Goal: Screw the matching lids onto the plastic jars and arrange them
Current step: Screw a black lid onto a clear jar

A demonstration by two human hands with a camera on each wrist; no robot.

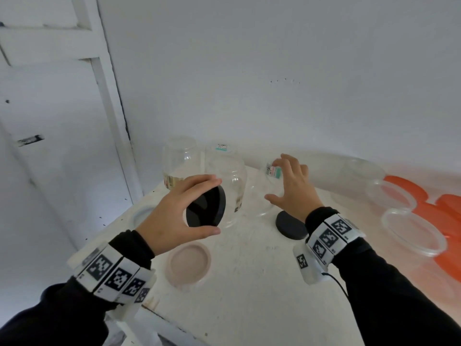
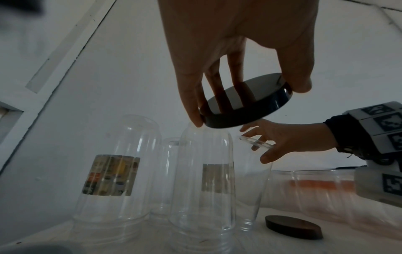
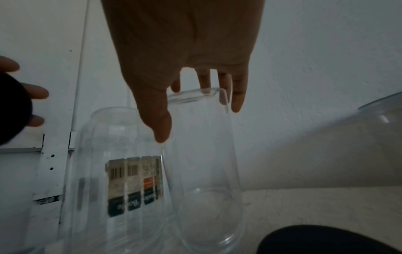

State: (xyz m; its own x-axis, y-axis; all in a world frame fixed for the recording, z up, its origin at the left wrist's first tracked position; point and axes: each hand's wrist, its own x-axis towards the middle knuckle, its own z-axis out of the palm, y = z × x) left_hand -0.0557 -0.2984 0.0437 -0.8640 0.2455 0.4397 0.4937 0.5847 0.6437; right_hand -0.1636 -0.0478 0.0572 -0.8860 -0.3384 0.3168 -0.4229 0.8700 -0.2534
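My left hand [image 1: 215, 207] holds a black round lid [image 1: 205, 208] by its rim above the white table [image 1: 249, 283], thumb on one side and fingers on the other; in the left wrist view the lid [image 2: 245, 104] hangs tilted over the jars. My right hand [image 1: 274, 181] curls its fingers and thumb around the base of a small clear jar [image 1: 264, 196], which stands mouth down and tilted. That jar [image 3: 206, 171] fills the right wrist view. Three more clear jars stand inverted behind: a labelled one [image 1: 179, 161], one at the back [image 1: 222, 152] and a ribbed one [image 1: 232, 186].
A second black lid [image 1: 290, 228] lies just under my right wrist. A pink lid [image 1: 189, 263] sits rim up near the table's front, and a pale blue lid [image 1: 142, 216] at the left edge. Large clear jars [image 1: 404, 221] and orange lids [image 1: 424, 216] lie at the right.
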